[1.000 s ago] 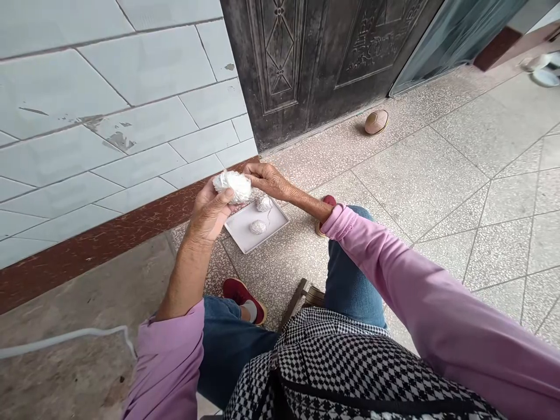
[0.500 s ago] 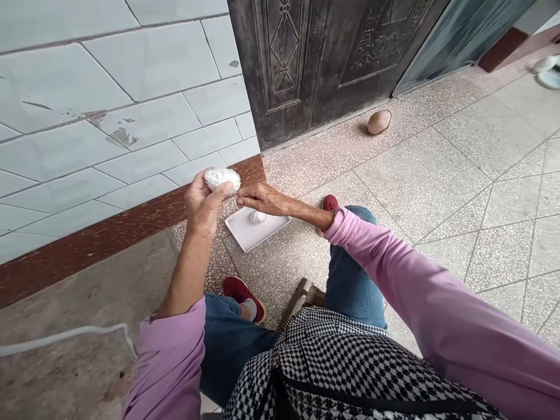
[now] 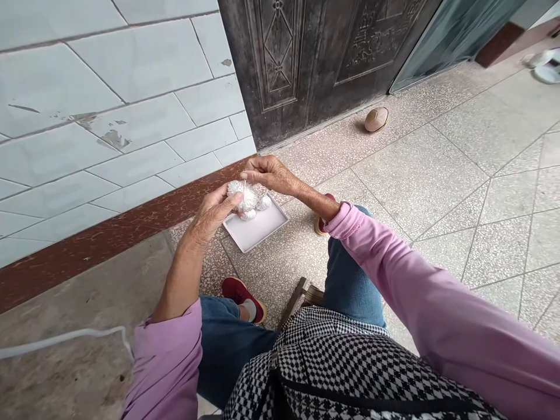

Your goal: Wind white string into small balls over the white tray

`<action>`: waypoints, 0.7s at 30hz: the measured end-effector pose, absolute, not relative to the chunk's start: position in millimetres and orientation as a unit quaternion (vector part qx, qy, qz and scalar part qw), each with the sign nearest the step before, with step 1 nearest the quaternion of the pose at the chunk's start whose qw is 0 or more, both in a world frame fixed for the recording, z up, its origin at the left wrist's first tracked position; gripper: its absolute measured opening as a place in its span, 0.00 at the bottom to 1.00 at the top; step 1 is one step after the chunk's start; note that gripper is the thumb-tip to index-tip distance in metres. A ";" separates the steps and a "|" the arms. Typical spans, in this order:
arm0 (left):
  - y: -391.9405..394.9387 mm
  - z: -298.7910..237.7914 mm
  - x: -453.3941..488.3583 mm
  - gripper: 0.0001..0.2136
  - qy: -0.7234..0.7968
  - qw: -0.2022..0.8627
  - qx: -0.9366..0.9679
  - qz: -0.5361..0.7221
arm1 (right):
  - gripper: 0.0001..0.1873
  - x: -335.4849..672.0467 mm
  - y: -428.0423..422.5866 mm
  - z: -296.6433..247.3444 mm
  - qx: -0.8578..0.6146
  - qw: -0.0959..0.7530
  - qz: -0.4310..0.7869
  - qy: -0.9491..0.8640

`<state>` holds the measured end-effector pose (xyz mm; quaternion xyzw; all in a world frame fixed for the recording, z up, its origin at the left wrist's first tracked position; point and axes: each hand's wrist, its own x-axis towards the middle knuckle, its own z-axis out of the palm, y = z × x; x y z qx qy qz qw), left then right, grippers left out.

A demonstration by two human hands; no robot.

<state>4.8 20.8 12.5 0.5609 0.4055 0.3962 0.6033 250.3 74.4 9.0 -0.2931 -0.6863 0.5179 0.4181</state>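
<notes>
The left hand (image 3: 213, 214) grasps a big white ball of yarn (image 3: 245, 197), thumb laid across the near side, fingers behind. Just above it, the right hand (image 3: 270, 174) has its thumb and forefinger pinched together on a white strand (image 3: 245, 185) that runs down over the yarn. The big ball is held up in the air, over the far part of a pale tray (image 3: 266, 224), near the foot of the wall (image 3: 144, 111).

Two smaller white balls show beyond and below it: one (image 3: 264, 202) at the right, by the tray's far edge, the other (image 3: 248, 215) partly covered by the yarn in hand. The tray lies flat on the speckled floor (image 3: 420, 169), close to the dark red skirting (image 3: 100, 239).

The person sits with knees apart, in jeans (image 3: 354, 286), pink sleeves (image 3: 385, 251) and a checked apron (image 3: 332, 356). A red shoe (image 3: 236, 291) stands near the tray's near corner; the other (image 3: 321, 226) is half hidden under the right arm. Between the legs I see part of a stool (image 3: 301, 297). Well apart, a pinkish toy ball (image 3: 377, 119) rests before the dark carved door (image 3: 315, 58). A white hose (image 3: 65, 337) lies off to the left.
</notes>
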 end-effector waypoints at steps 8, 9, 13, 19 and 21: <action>16.4 17.3 3.1 0.30 0.349 0.668 0.525 0.396 | 0.43 241.5 70.7 10.0 -0.309 0.422 0.552 -0.649; 15.9 17.9 3.8 0.31 0.348 0.664 0.516 0.414 | 0.43 240.6 68.6 12.7 -0.324 0.422 0.559 -0.637; 16.1 16.0 9.0 0.34 0.341 0.653 0.489 0.467 | 0.37 234.1 63.5 19.1 -0.378 0.409 0.580 -0.595; 22.6 11.8 13.1 0.31 0.352 0.615 0.421 0.567 | 0.31 217.8 67.3 6.6 -0.384 0.424 0.550 -0.608; 25.0 13.1 12.4 0.30 0.359 0.601 0.410 0.585 | 0.28 215.0 63.6 5.8 -0.392 0.402 0.527 -0.638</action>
